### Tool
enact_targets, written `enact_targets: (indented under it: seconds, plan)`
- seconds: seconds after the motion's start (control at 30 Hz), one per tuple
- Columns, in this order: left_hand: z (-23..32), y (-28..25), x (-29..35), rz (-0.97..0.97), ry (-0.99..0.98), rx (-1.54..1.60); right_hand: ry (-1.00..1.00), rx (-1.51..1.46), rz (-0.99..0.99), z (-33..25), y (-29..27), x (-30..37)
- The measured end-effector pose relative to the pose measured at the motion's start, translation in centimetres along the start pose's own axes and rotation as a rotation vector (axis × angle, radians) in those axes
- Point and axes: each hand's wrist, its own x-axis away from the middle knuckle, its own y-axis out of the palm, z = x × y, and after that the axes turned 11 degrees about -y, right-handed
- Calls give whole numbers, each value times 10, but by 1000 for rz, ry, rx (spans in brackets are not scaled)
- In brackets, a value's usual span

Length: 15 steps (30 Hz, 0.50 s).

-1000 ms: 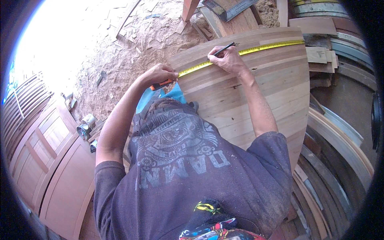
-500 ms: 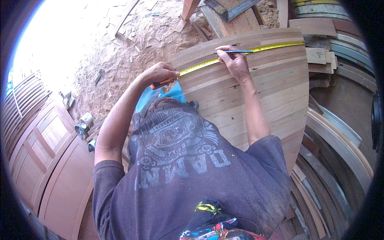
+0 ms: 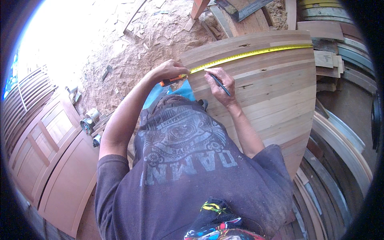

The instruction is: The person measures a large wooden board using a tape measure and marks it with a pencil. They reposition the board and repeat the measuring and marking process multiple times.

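A yellow tape measure (image 3: 252,53) lies stretched across a laminated wooden panel (image 3: 276,92), its blade running from the panel's left edge to the far right edge. My left hand (image 3: 170,70) is closed round the orange and black tape case (image 3: 172,81) just off that left edge. In my right hand (image 3: 222,85) is a dark pencil (image 3: 219,84), pinched between thumb and fingers. The pencil's tip end is beside the blade, a short way right of my left hand. Dark knots and cracks mark the panel's surface.
Sawdust and wood scraps cover the ground (image 3: 116,60) at far left. Panelled wooden doors (image 3: 70,180) lean at left, near some cans (image 3: 91,116). A metal square (image 3: 252,9) rests on timber beyond the panel. Stacked boards (image 3: 340,140) line the right side.
My right hand has moved left and nearer along the tape, and the pencil has swung from pointing right to slanting toward me. My left hand stays on the tape case.
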Motion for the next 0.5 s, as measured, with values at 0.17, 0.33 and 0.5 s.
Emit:
enact_targets:
  seconds: [0.17,0.33,0.5]
  plan:
    - [-2,2,-3,21,-21,16,79,-50,78,-3,4,5]
    - [-2,2,-5,43,-14,9,86,-60,83,-3,3,5]
    - [3,0,-5,40,-75,-29,72,-41,73,0,2,6]
